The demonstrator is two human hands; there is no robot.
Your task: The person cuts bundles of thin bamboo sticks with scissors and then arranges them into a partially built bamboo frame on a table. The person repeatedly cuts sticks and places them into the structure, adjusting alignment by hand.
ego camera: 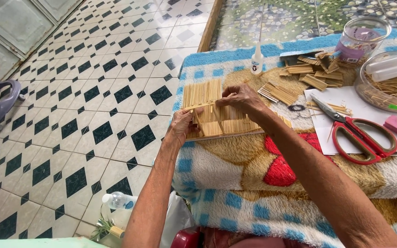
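Head view: a stick model (217, 117) is gripped at the near edge of the blanket-covered desk (253, 160), the left hand (182, 126) clenched on its nine o'clock side, the right hand (240, 98) pinching its top. Red scissors (359, 133) lie at three o'clock, stick bundles (309, 76) at one o'clock, a glue bottle (256, 59) farther at twelve.

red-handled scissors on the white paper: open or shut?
Shut. The red-handled metal scissors lie flat on the white paper sheet, blades together in one point, handle loops side by side.
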